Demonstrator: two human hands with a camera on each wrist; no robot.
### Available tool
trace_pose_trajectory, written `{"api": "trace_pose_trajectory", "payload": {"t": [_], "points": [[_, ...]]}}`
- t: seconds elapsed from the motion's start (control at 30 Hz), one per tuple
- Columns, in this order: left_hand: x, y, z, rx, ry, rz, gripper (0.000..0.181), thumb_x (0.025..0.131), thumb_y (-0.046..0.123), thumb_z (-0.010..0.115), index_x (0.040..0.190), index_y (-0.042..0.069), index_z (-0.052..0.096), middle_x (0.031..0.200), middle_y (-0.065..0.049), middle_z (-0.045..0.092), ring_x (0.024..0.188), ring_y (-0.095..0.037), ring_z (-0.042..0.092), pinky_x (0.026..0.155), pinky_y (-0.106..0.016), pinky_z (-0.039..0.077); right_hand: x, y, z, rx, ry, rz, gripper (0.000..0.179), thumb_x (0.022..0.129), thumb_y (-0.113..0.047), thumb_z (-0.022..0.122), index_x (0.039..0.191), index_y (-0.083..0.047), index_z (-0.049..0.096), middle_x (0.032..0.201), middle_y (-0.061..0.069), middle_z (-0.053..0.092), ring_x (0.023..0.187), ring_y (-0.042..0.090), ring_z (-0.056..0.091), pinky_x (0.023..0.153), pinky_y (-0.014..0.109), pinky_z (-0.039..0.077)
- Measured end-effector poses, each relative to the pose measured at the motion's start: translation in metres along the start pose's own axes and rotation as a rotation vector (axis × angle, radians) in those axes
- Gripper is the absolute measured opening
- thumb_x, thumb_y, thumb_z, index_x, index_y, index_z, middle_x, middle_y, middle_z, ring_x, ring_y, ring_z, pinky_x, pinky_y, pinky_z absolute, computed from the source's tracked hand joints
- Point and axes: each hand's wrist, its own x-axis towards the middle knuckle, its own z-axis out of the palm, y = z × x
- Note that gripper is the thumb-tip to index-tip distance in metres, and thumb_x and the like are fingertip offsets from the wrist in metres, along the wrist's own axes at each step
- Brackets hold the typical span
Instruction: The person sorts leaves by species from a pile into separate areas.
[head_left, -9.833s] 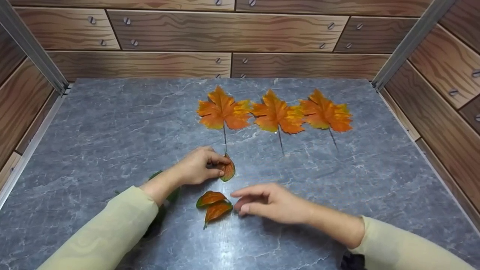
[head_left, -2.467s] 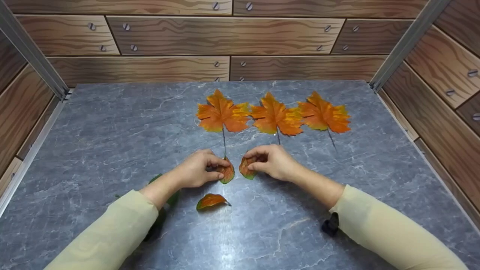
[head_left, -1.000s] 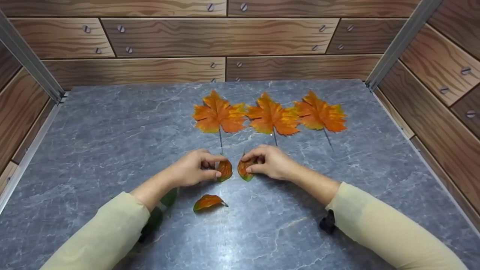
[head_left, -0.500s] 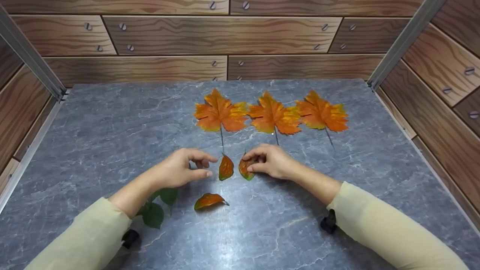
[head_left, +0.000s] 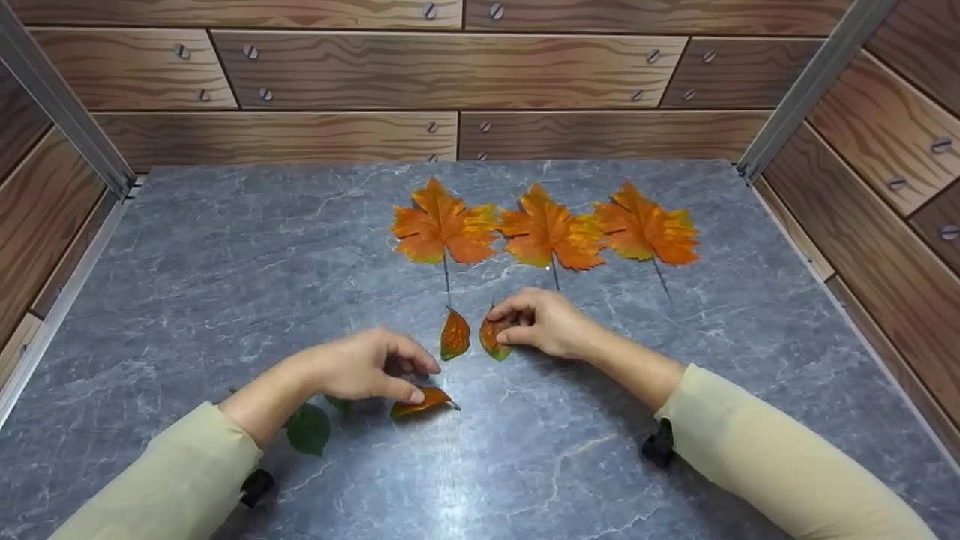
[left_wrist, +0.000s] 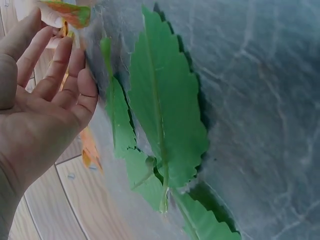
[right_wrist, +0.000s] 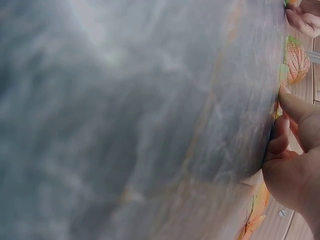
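Observation:
My left hand (head_left: 367, 366) reaches over a curled orange-brown leaf with green edges (head_left: 426, 402), its thumb overlapping the leaf in the head view. In the left wrist view the left hand's fingers (left_wrist: 55, 75) are loosely bent with nothing between them. My right hand (head_left: 551, 324) pinches a second leaf of that kind (head_left: 491, 339) between thumb and forefinger, low at the tabletop; the hand covers part of it. Between the hands lies a third small leaf (head_left: 454, 335), below the stem of the leftmost orange maple leaf (head_left: 444, 223).
Two more maple leaves, a middle one (head_left: 551, 229) and a right one (head_left: 646, 225), continue the row at the back. Green serrated leaves (left_wrist: 167, 100) lie beneath the left forearm. Wood-patterned walls (head_left: 450, 71) enclose the grey marbled table (head_left: 262, 247).
My left hand has let go of the small leaf under the leftmost stem and moved back toward the loose one. The right hand earlier picked a leaf from the pair and set it alongside.

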Motion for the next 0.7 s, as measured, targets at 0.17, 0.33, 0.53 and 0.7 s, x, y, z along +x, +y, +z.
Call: {"api": "trace_pose_trajectory", "payload": {"t": [0.17, 0.33, 0.53, 0.7], "points": [[0.0029, -0.0008, 0.0007, -0.02, -0.054, 0.01, 0.039, 0.097, 0.02, 0.081, 0.133, 0.009, 0.074, 0.132, -0.006, 0.072, 0.124, -0.025, 0.065, 0.108, -0.048, 0.049, -0.0004, 0.001, 0.0002, 0.006, 0.002, -0.003, 0.03, 0.092, -0.015, 0.086, 0.121, -0.012, 0.081, 0.104, 0.001, 0.071, 0.081, 0.011, 0.059, 0.073, 0.028, 0.05], [0.0034, -0.0005, -0.0006, 0.013, -0.082, 0.026, 0.042, 0.096, 0.019, 0.082, 0.135, 0.009, 0.073, 0.134, -0.005, 0.071, 0.127, -0.024, 0.063, 0.111, -0.046, 0.046, -0.0009, 0.0007, -0.0006, -0.004, 0.006, -0.002, 0.029, 0.092, -0.017, 0.086, 0.121, -0.013, 0.081, 0.105, 0.0, 0.071, 0.081, 0.011, 0.058, 0.074, 0.029, 0.049], [0.0048, -0.0015, 0.0004, 0.05, -0.096, 0.001, 0.043, 0.094, 0.015, 0.084, 0.136, 0.012, 0.074, 0.132, -0.001, 0.072, 0.12, -0.019, 0.065, 0.106, -0.041, 0.049, -0.0007, 0.0004, -0.0005, -0.015, 0.006, -0.001, 0.029, 0.093, -0.019, 0.086, 0.121, -0.014, 0.081, 0.106, 0.0, 0.072, 0.081, 0.011, 0.059, 0.075, 0.03, 0.05], [0.0069, -0.003, 0.0024, 0.055, -0.107, -0.018, 0.037, 0.094, 0.008, 0.082, 0.13, 0.015, 0.078, 0.123, 0.003, 0.075, 0.11, -0.014, 0.069, 0.099, -0.037, 0.054, -0.0003, 0.0005, 0.0005, -0.012, 0.005, 0.008, 0.029, 0.092, -0.019, 0.086, 0.121, -0.014, 0.081, 0.106, 0.0, 0.072, 0.082, 0.011, 0.059, 0.075, 0.03, 0.05]]}}
